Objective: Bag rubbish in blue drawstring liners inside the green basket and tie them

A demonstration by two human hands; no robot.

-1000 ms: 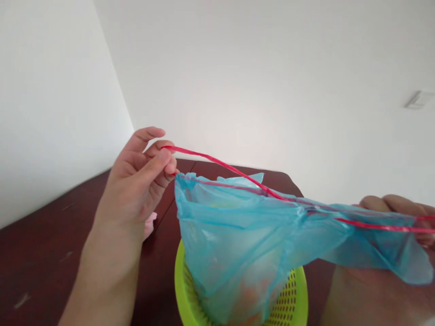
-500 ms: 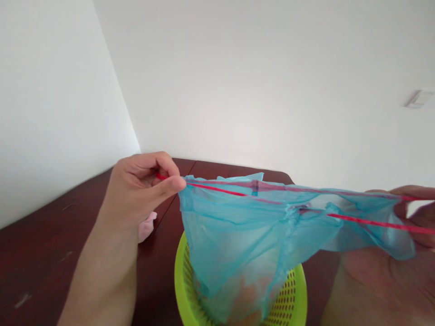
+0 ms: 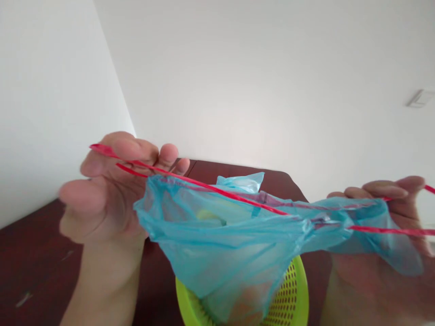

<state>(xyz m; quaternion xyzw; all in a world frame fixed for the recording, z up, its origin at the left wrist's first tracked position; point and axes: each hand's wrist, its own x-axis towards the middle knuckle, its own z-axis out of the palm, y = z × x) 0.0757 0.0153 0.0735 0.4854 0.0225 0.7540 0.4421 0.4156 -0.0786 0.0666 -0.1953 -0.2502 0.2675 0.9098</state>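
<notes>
A thin, see-through blue drawstring garbage bag (image 3: 231,253) hangs down into a yellow-green basket (image 3: 295,290) with slotted sides. Red drawstring (image 3: 217,190) runs along its top edge and is pulled taut both ways. At the left, my left hand (image 3: 115,194) has the drawstring hooked over its bent fingers, palm towards me and thumb apart from them. On the other side my right hand (image 3: 384,235) has the drawstring's other end around its curled fingers, partly behind the blue plastic. Whatever lies inside the bag shows only as pale and orange shapes.
The basket stands on a dark reddish-brown table (image 3: 268,179) with seams in its top. White walls (image 3: 238,81) meet in a corner at the left. High on the right is a wall switch plate (image 3: 420,98).
My left hand has gone from pinching the drawstring to hooking it over its fingers, and has moved left, turning palm up. The bag's left edge is stretched further left. My right hand's fingers show more.
</notes>
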